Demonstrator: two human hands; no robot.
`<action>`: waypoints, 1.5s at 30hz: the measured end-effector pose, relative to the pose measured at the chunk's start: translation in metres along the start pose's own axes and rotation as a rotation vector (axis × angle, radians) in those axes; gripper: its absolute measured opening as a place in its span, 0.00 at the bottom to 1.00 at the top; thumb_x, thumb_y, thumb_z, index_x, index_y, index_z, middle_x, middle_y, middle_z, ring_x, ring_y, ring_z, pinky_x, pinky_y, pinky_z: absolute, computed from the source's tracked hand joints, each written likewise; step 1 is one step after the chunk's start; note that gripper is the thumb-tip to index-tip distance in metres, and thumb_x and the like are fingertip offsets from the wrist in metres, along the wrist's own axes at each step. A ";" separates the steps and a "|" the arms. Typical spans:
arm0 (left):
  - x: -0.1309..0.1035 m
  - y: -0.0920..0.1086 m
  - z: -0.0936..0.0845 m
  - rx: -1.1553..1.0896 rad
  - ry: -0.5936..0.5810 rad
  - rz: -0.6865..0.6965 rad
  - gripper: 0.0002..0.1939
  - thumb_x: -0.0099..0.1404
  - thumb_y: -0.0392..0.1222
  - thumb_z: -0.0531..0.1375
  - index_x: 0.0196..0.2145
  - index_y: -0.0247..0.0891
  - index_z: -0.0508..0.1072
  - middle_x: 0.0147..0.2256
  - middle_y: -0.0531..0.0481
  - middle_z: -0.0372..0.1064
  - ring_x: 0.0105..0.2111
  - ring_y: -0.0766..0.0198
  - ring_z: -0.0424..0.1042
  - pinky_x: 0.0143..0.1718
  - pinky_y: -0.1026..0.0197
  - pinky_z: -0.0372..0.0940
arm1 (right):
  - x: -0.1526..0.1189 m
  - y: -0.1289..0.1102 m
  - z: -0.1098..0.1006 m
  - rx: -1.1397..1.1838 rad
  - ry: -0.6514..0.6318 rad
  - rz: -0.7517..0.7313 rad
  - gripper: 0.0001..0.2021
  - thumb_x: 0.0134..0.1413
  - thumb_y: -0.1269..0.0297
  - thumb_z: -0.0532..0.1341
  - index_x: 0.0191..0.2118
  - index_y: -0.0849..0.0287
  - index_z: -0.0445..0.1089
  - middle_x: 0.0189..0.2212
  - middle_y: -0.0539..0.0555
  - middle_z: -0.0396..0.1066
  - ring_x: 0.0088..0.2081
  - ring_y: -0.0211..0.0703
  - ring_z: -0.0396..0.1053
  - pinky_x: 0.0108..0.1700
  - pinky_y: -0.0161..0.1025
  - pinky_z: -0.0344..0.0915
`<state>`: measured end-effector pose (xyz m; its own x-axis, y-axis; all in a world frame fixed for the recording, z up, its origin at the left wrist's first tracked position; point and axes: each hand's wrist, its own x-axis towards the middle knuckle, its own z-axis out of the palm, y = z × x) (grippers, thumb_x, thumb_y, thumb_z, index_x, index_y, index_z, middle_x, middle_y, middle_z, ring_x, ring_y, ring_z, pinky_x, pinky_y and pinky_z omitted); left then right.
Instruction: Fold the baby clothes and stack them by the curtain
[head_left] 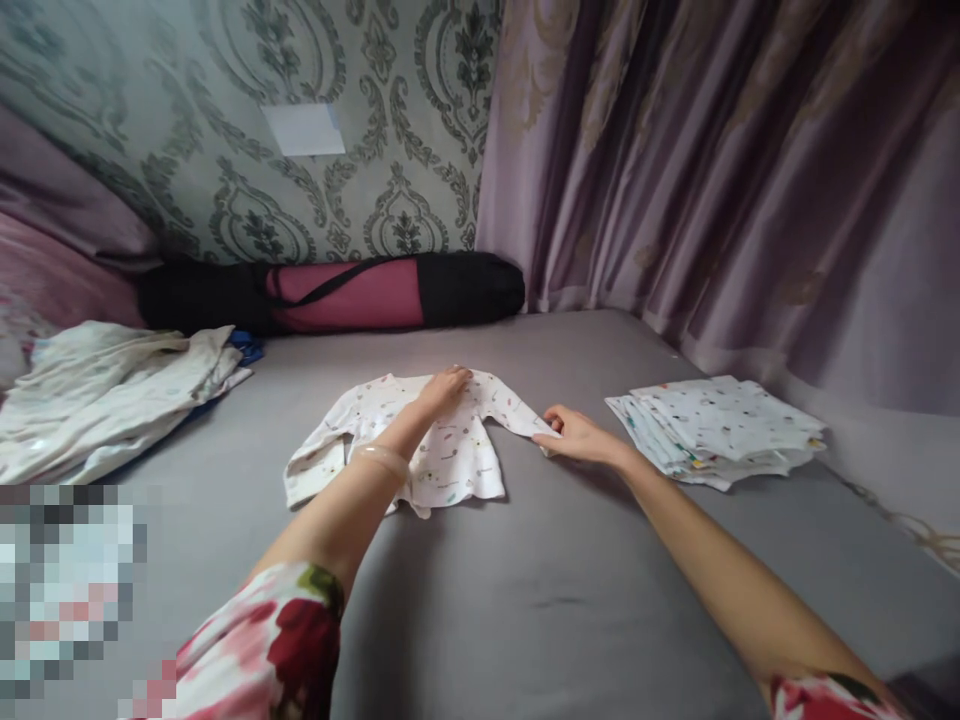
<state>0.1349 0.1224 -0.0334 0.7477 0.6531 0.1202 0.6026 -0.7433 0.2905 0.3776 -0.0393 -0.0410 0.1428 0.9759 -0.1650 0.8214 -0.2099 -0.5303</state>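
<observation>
Small white cloth shirt, long-sleeved, with a scattered small print (457,465), lies spread on the smooth grey sheet (555,590) in front of me, collar edge away from me, hem towards me. Sleeve on my left bends down beside the body; sleeve on my right reaches out sideways to my hand.

My left hand (448,390) is on the shirt's top edge, near the collar. Its fingers touch the cloth; whether they pinch or only press, I cannot tell. A pale, translucent bangle (381,458) circles that wrist, and my forearm crosses over part of the shirt.

My right hand (576,437) has the cuff of the outstretched sleeve pinched between thumb and fingers, the sleeve fairly straight from shoulder to cuff.

Right of that hand, apart from it: a neat stack of folded white printed cloths (727,425), layers showing at the near edge. Far left: a looser heap of cream printed cloth (112,395), something blue (246,347) showing behind it.

Along the back lies a long black and maroon fabric bag (345,297), below grey-green damask wallpaper (405,110). Mauve curtain (600,150) to the right. Lower left corner is pixelated; contents unreadable.
</observation>
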 end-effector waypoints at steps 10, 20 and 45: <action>0.013 -0.008 0.052 -0.161 0.167 -0.020 0.20 0.68 0.37 0.46 0.54 0.34 0.69 0.58 0.39 0.64 0.60 0.57 0.62 0.63 0.52 0.55 | -0.009 -0.022 0.013 -0.260 0.146 -0.037 0.13 0.55 0.67 0.55 0.46 0.60 0.67 0.45 0.61 0.72 0.45 0.48 0.69 0.42 0.37 0.59; 0.011 -0.007 0.050 -0.121 0.137 -0.028 0.22 0.71 0.42 0.45 0.57 0.33 0.67 0.60 0.39 0.62 0.61 0.58 0.60 0.64 0.56 0.53 | 0.000 -0.036 -0.037 -0.371 -0.002 -0.106 0.14 0.51 0.79 0.56 0.40 0.57 0.72 0.41 0.56 0.72 0.42 0.45 0.68 0.39 0.35 0.58; 0.001 0.004 0.040 -0.005 0.022 0.014 0.28 0.71 0.54 0.45 0.63 0.40 0.61 0.65 0.49 0.54 0.66 0.52 0.47 0.66 0.51 0.44 | 0.027 0.009 -0.022 -0.394 0.151 0.302 0.17 0.60 0.58 0.55 0.47 0.61 0.72 0.43 0.62 0.75 0.44 0.51 0.72 0.39 0.38 0.61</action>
<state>0.1490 0.1144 -0.0699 0.7498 0.6456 0.1450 0.5905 -0.7517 0.2938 0.4009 -0.0137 -0.0321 0.4603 0.8789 -0.1248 0.8724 -0.4739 -0.1195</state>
